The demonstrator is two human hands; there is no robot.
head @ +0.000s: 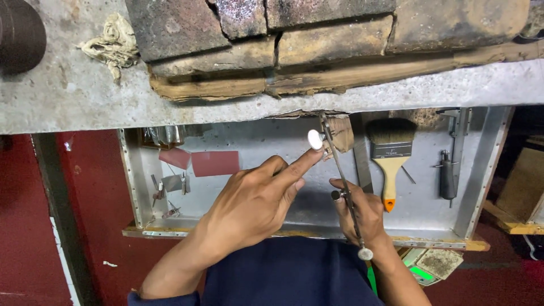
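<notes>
Head view: looking down at two bare hands over an open metal drawer (481, 170) below a stone bench (73, 96)
Left hand (255, 201): forefinger stretched far, pinching a small white disc (315, 139) between fingertip and what looks like the thumb behind; the other fingers curl in
Right hand (362, 212): closed round the thin metal saw frame (343, 181), thumb and forefinger gripping at the knurled screw (336, 195); the frame runs from under the bench edge near to a round knob (365, 254) by the wrist
Where the work sits: the disc is held just beside the far end of the frame, against the wooden peg (339, 133) that juts from the bench
Doing it well: in my judgement the disc wants bracing hard on the peg, the frame kept steady, light strokes, fingertip clear of the cutting line
Drawer, left: two red-brown sheets (214, 163), small metal scraps and clips (167, 195)
Drawer, right: flat paintbrush (391, 156) with pale handle and orange tip, a steel file (360, 156), a caliper (456, 147) and a dark tool beside it
Bench top: scorched bricks (255, 34), a wad of rag (113, 45)
In the way: the file and brush lie close to the right hand; the bench edge hides the frame's far tip, so I cannot tell how it meets the disc
Near: dark blue cloth over the lap (283, 272)
</notes>
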